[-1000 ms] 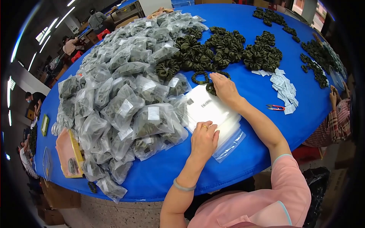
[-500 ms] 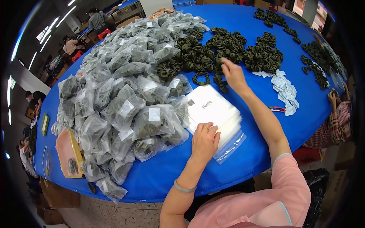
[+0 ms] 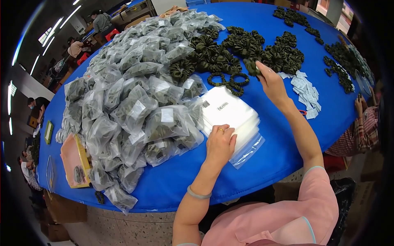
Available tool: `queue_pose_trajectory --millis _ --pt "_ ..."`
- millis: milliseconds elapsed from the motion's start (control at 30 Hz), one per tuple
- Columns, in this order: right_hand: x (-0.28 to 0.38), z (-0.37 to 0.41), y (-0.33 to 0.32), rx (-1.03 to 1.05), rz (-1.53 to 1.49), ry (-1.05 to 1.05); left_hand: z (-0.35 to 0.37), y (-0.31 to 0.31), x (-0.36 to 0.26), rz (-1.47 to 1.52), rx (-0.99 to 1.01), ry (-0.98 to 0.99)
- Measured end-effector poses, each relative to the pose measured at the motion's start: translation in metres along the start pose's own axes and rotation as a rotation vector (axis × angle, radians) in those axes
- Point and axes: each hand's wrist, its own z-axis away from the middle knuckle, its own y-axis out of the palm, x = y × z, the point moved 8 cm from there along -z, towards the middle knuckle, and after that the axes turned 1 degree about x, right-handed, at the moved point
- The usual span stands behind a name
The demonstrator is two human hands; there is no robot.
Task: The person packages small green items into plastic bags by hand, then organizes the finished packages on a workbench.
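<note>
Step in hand, by my read: pick-up of one scrunchie for bagging. Your right hand [image 3: 274, 85] is out at the edge of the scrunchie heap [image 3: 230, 53], with thumb and fingers closed in a pinch on one dark green scrunchie [image 3: 251, 65]. It lies at the heap's near right side, touching its neighbours. Your left hand [image 3: 220, 143] lies flat, fingers together, on the near corner of the bag stack [image 3: 230, 112]; it holds nothing and only presses down. The next move likely calls for lifting the scrunchie clear without dragging its neighbours along, and for the left fingers to part the top bag's mouth. In the path back, the hair ties [image 3: 230, 82] lie between heap and stack. Paper slips [image 3: 307, 91] lie just right of your forearm, with scissors [image 3: 303, 111] mostly hidden behind it. Filled bags [image 3: 135, 98] crowd the stack's left edge, touching it. A yellow tray [image 3: 76, 162] sits far left on the table [image 3: 283, 139]. A co-worker's hand [image 3: 360, 105] shows at the right rim, well apart.
</note>
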Motion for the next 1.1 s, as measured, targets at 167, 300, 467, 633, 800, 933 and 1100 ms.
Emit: queue_pose_trajectory --millis 167,300,467,633,800,933,1100 --pt "0.079 0.139 -0.053 0.206 0.261 -0.321 0.002 0.002 -0.007 0.027 -0.023 0.019" --pt "0.086 0.165 -0.066 0.352 0.131 -0.236 0.0 -0.004 -0.036 0.097 -0.166 0.113" --pt "0.011 0.174 -0.085 0.083 -0.714 0.571 0.001 0.006 -0.079 0.221 -0.162 0.155" --pt "-0.024 0.207 -0.09 -0.187 -1.179 0.89 -0.002 0.04 -0.101 0.203 -0.018 0.14" --pt "-0.032 0.23 -0.106 -0.254 -1.217 0.946 -0.004 0.066 -0.101 0.141 0.076 0.109" --pt "-0.034 0.238 -0.111 -0.262 -1.211 0.973 -0.006 0.07 -0.095 0.16 0.138 0.011" --pt "-0.035 0.243 -0.112 -0.281 -1.164 0.968 -0.002 0.042 -0.093 0.374 0.025 -0.239"
